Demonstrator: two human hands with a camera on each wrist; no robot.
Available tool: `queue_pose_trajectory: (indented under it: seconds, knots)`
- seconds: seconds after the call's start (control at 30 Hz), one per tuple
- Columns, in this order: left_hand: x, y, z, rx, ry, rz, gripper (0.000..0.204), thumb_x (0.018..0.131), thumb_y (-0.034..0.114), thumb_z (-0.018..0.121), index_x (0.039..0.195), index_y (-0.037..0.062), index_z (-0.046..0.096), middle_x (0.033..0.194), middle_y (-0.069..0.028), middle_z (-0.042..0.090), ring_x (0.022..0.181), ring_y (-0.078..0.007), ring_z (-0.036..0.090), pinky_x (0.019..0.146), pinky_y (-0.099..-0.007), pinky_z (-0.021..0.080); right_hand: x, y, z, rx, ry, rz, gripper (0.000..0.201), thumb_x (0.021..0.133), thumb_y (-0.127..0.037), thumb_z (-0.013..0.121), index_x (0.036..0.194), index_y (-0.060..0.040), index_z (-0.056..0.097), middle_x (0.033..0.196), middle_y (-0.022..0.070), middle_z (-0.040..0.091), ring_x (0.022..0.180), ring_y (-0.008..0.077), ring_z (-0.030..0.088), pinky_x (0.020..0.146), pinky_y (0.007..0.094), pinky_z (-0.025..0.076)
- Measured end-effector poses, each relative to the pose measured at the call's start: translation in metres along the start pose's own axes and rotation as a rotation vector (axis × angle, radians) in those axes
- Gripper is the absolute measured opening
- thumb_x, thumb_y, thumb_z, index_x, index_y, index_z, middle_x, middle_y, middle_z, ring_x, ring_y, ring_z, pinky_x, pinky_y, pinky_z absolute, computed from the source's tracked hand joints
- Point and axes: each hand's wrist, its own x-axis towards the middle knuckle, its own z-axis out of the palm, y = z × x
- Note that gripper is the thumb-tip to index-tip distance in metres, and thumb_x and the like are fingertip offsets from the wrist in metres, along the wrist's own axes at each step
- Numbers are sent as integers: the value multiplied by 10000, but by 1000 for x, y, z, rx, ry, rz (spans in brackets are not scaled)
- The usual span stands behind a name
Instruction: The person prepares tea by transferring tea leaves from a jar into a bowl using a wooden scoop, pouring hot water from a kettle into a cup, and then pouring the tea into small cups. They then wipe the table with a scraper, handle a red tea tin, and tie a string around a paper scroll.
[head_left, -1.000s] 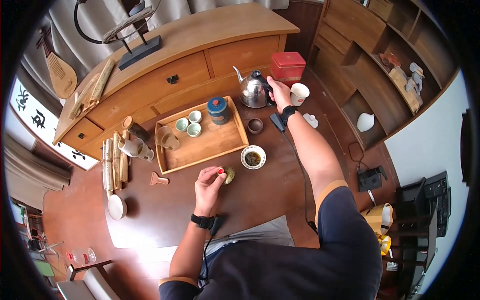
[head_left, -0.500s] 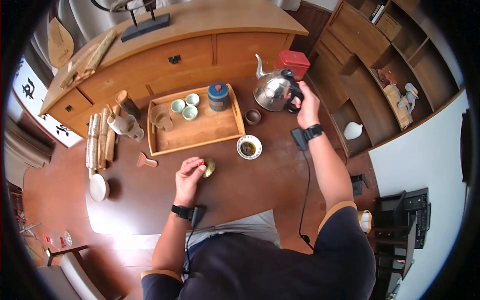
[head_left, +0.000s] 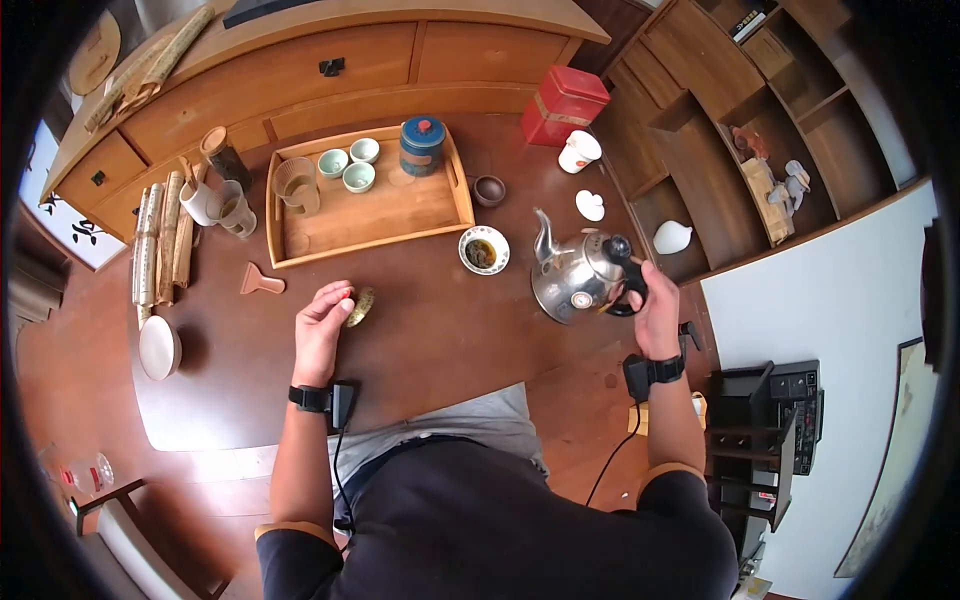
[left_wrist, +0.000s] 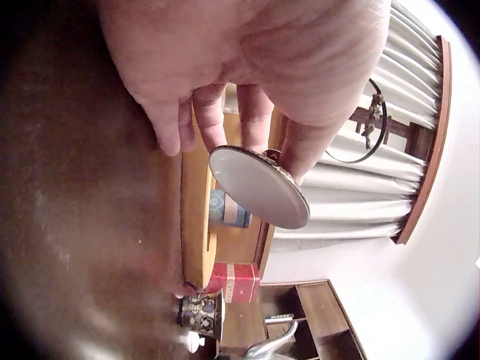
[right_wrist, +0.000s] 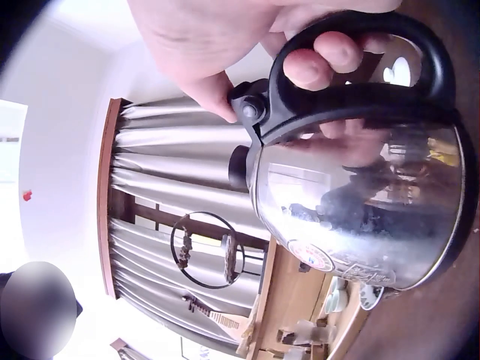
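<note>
My left hand (head_left: 321, 325) pinches the knob of a small patterned lid (head_left: 360, 307) above the table; the left wrist view shows the lid's pale underside (left_wrist: 259, 187), tilted. The fingers of my right hand (head_left: 657, 311) are curled round the black handle of a steel kettle (head_left: 578, 277), to the right of a patterned bowl (head_left: 484, 250) with dark leaves and liquid in it. In the right wrist view the kettle (right_wrist: 360, 195) fills much of the picture, its spout hidden.
A wooden tray (head_left: 370, 236) holds pale green cups (head_left: 359, 177), a glass pitcher (head_left: 297, 187) and a blue canister (head_left: 422, 147). Around it are a brown cup (head_left: 489, 190), a white cup (head_left: 579, 151), a red tin (head_left: 565, 105), a strainer (head_left: 262, 280) and a bowl (head_left: 160, 348).
My right hand has lifted the kettle from beside the red tin and brought it nearer my body, right of the patterned bowl. My left hand keeps its pinch on the lid. The head view has shifted.
</note>
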Motion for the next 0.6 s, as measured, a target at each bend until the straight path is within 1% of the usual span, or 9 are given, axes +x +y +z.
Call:
queue_pose_trajectory:
  seconds: [0.03,0.07,0.2,0.27,0.3,0.4,0.5,0.6]
  knots:
    - [0,1,-5,-23,2,8,193,955,11,721,1140,-7,773,1287,-86,678,1222,-177,610,1085,-311,465,-6,5,-1,15,10,6,396,1064,-239,580,1215,107,696,879,97,740,681,100,626,587,227,389]
    - [-1,3,-13,-97,40,-18,210,968,1,699,1169,-20,756,1292,-88,679,1220,-186,621,1087,-325,473,-11,9,-1,-11,11,8,388,1061,-236,590,1215,102,700,877,94,743,673,92,619,577,221,380]
    - [-1,2,-18,-141,26,-23,231,1003,74,678,1209,-5,747,1294,-85,711,1231,-186,634,1125,-354,445,-10,20,-5,-88,4,3,364,1047,-234,632,1203,85,716,856,81,748,643,70,601,551,207,356]
    - [-1,2,-16,-133,26,-24,237,1004,87,682,1212,-4,746,1288,-85,714,1227,-185,635,1123,-353,446,-8,17,-2,-173,8,-1,392,1048,-258,616,1195,91,717,805,83,733,626,86,600,561,217,364]
    - [-1,2,-16,-137,33,-27,232,998,71,686,1207,-9,748,1289,-83,707,1223,-181,632,1115,-344,449,-8,15,0,-215,13,-6,406,1048,-269,608,1191,94,718,780,83,725,617,94,599,566,222,369]
    - [0,2,-18,-152,35,-28,226,987,38,694,1199,-16,750,1292,-79,694,1219,-174,624,1103,-324,452,-4,13,3,-244,15,-3,389,1038,-264,632,1178,85,730,785,76,729,611,73,593,541,213,347]
    - [-1,3,-17,-164,19,-19,230,988,41,693,1204,-14,750,1291,-79,694,1228,-175,619,1110,-323,444,-6,-1,12,-226,-27,34,303,1019,-207,698,1133,70,741,843,54,753,620,54,594,523,204,362]
    - [-2,6,-17,-170,20,-27,228,990,42,690,1203,-12,750,1295,-80,692,1236,-175,614,1115,-322,438,-4,-4,16,-261,-43,39,300,1007,-215,723,1129,58,752,840,33,750,625,42,587,527,200,362]
